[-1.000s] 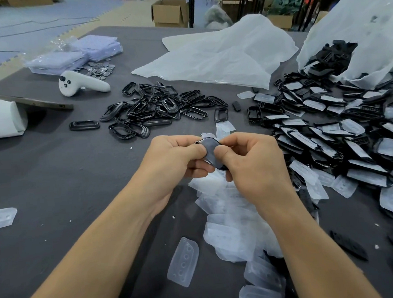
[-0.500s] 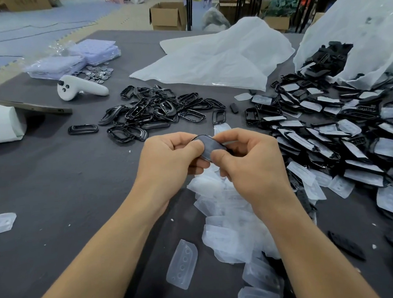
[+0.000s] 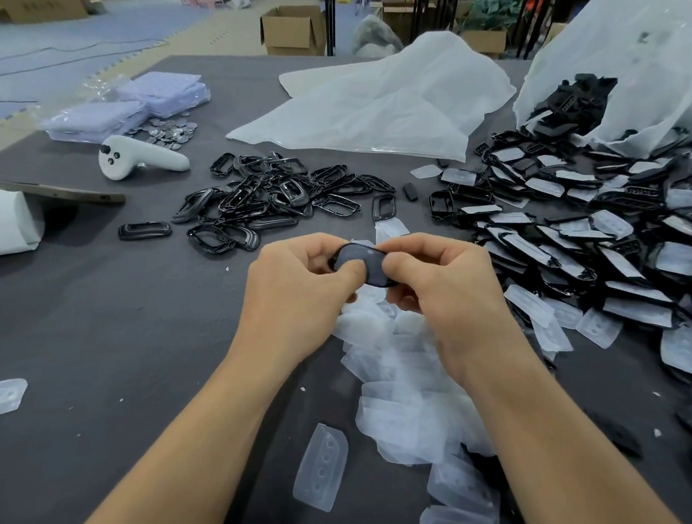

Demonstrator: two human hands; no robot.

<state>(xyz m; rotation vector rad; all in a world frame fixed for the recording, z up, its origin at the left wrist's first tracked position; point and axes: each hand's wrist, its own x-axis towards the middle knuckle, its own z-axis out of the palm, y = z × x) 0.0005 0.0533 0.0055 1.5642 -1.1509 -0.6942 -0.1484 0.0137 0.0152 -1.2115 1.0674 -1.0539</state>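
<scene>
- Two hands meet over the middle of the table [image 3: 108, 316] and share one black shell piece [image 3: 366, 257]. The left hand [image 3: 297, 293] presses its thumb on the face turned towards the camera. The right hand [image 3: 443, 296] pinches the opposite end with thumb and curled fingers.
- The piece is held off the cloth, just above the heap of translucent pads [image 3: 404, 379], and touches nothing but fingers.
- Its long axis runs left to right across the view and dips a little towards the right hand. A greyish, filmy face looks upward.
- Neither hand is the nearer one, since each has an end. I judge that the next move is pushing the clear insert out of its frame. That turns on the thumbs bearing on the middle while the fingers brace both ends.
- Empty black frames [image 3: 275, 197] lie in a pile beyond the left hand. Parts with pale inserts in them [image 3: 602, 246] spread well to the right, spilling from a plastic bag [image 3: 626, 42]. A freed frame would likely go forward and left, and a freed pad straight down.
- No brand, label or writing can be read on the piece, the white controller [image 3: 139, 159] or the cardboard box [image 3: 293, 30].
</scene>
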